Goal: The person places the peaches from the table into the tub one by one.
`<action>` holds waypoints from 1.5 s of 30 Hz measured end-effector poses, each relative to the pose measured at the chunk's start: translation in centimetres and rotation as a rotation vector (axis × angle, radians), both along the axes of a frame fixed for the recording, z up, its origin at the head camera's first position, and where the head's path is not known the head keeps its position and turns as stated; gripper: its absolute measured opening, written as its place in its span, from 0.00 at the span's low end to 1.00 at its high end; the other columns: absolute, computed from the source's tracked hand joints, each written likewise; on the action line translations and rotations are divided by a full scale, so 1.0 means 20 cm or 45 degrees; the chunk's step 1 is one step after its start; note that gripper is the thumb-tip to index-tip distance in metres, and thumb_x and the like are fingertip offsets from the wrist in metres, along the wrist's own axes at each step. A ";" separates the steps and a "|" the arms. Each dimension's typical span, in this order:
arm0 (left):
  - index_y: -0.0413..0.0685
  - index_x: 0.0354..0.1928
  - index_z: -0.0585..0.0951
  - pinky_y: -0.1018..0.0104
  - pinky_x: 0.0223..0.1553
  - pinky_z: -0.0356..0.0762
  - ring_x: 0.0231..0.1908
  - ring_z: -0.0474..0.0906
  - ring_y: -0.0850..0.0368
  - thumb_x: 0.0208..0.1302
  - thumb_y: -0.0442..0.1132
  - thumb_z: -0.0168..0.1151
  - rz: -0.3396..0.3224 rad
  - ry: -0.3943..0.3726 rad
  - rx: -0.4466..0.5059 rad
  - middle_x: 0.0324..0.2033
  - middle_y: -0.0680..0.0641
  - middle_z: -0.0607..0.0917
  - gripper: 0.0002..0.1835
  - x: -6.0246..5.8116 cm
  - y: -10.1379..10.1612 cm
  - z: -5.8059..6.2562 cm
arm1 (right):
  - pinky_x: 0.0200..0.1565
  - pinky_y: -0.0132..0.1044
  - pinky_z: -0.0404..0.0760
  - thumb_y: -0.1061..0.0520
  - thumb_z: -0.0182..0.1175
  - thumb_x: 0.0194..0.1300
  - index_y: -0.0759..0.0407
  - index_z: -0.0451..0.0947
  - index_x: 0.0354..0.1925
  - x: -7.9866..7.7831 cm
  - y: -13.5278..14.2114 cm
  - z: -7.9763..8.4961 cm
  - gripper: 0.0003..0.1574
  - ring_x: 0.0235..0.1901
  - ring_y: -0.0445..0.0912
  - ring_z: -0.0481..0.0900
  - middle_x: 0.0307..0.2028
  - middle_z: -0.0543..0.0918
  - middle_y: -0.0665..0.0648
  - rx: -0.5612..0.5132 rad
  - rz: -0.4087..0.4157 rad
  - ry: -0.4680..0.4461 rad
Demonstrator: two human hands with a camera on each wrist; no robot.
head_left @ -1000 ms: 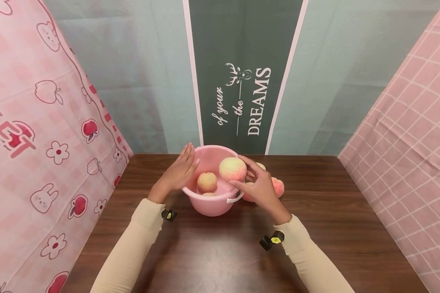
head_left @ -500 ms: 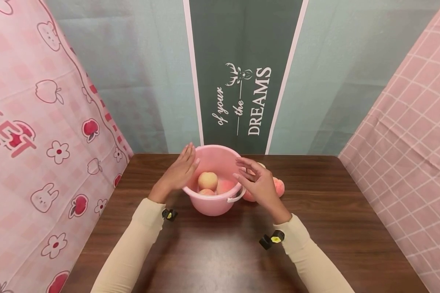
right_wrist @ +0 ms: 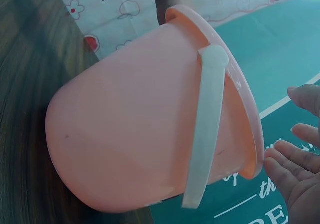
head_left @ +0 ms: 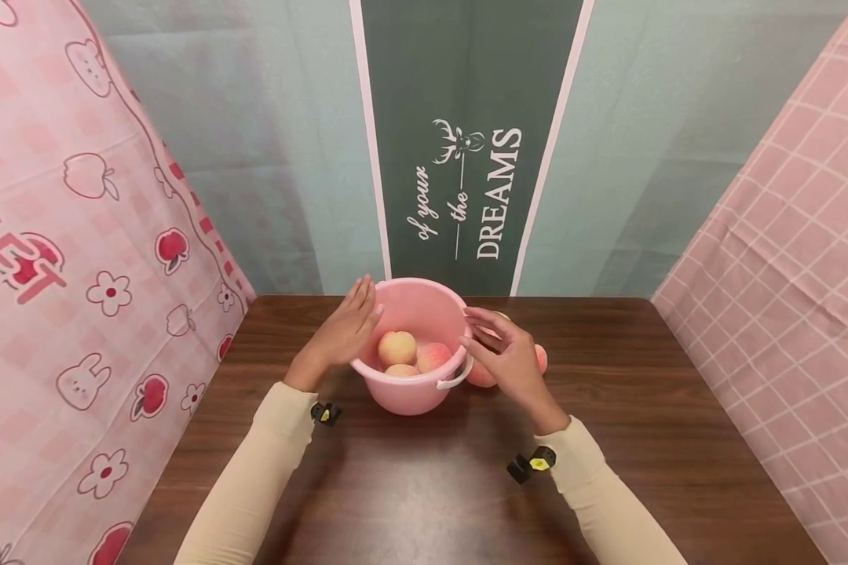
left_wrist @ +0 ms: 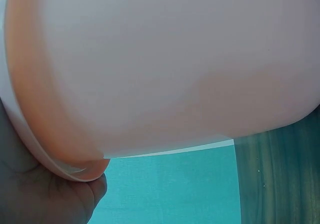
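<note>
At centre-left, the left hand (head_left: 341, 333) lies along the left edge of the pink bucket (head_left: 406, 398), its fingers looking straight and holding no fruit. It keeps much the same place as a second ago. The left wrist view shows part of this hand at the lower left, against the bucket's edge.

The bucket stands upright in the middle of the frame on the wooden table (head_left: 424, 486). Inside, left to right, are a pale peach (head_left: 397, 348), a partly hidden front peach (head_left: 400, 369) and a redder peach (head_left: 433, 358). The last marks the change: a second ago the right hand held a large peach above this side, and now that fruit appears to be the one below. So three peaches show inside instead of two, and I judge the work one piece further along, though unfinished.

Right of centre, the right hand (head_left: 506, 361) is now free of fruit, fingers loosely spread beside the bucket's right edge and near the white handle (right_wrist: 205, 129); I cannot tell whether its fingertips touch the bucket. Below and behind it lie a near peach (head_left: 482, 374), a mostly covered far peach and, farther right, an outer peach (head_left: 541, 359), all outside the bucket.
</note>
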State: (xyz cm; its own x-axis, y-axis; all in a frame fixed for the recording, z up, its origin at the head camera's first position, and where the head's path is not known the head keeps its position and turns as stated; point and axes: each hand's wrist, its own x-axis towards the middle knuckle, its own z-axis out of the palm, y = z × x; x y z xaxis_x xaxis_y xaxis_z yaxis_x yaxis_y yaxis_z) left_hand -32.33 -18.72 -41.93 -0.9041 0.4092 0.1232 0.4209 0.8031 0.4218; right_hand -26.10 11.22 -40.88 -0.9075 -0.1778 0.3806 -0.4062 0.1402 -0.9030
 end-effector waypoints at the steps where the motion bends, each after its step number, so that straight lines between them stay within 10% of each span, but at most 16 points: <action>1: 0.34 0.79 0.44 0.50 0.77 0.40 0.79 0.30 0.44 0.83 0.53 0.30 0.001 0.000 -0.001 0.80 0.38 0.39 0.36 0.00 0.00 0.00 | 0.59 0.60 0.73 0.65 0.70 0.64 0.69 0.75 0.64 0.00 0.00 0.00 0.31 0.61 0.65 0.77 0.60 0.79 0.71 -0.015 0.005 0.006; 12: 0.34 0.79 0.45 0.49 0.77 0.41 0.79 0.31 0.42 0.83 0.53 0.31 0.002 0.010 0.005 0.80 0.37 0.41 0.36 0.00 0.00 0.00 | 0.56 0.51 0.78 0.66 0.70 0.63 0.68 0.77 0.62 -0.01 0.06 -0.02 0.29 0.59 0.65 0.80 0.59 0.81 0.67 0.036 -0.082 0.029; 36: 0.32 0.78 0.48 0.48 0.77 0.41 0.79 0.33 0.41 0.83 0.52 0.32 0.004 0.027 0.010 0.79 0.35 0.44 0.35 0.01 0.00 -0.02 | 0.58 0.60 0.77 0.56 0.73 0.63 0.57 0.80 0.62 -0.11 0.19 -0.36 0.29 0.55 0.59 0.81 0.57 0.84 0.61 0.144 -0.214 -0.033; 45: 0.33 0.78 0.47 0.48 0.77 0.41 0.79 0.34 0.41 0.83 0.53 0.31 0.004 0.025 0.014 0.80 0.38 0.42 0.36 0.01 0.00 -0.02 | 0.56 0.62 0.77 0.63 0.70 0.64 0.67 0.79 0.60 -0.04 0.15 -0.30 0.27 0.56 0.65 0.80 0.55 0.83 0.69 0.202 -0.210 -0.012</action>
State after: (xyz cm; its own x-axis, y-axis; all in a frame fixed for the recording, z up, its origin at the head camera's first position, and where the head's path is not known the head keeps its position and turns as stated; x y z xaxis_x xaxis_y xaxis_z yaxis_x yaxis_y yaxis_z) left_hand -32.17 -18.82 -42.33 -0.9029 0.4046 0.1451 0.4263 0.7998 0.4226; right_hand -26.95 14.26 -46.82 -0.9326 -0.0835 0.3511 -0.3576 0.3444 -0.8680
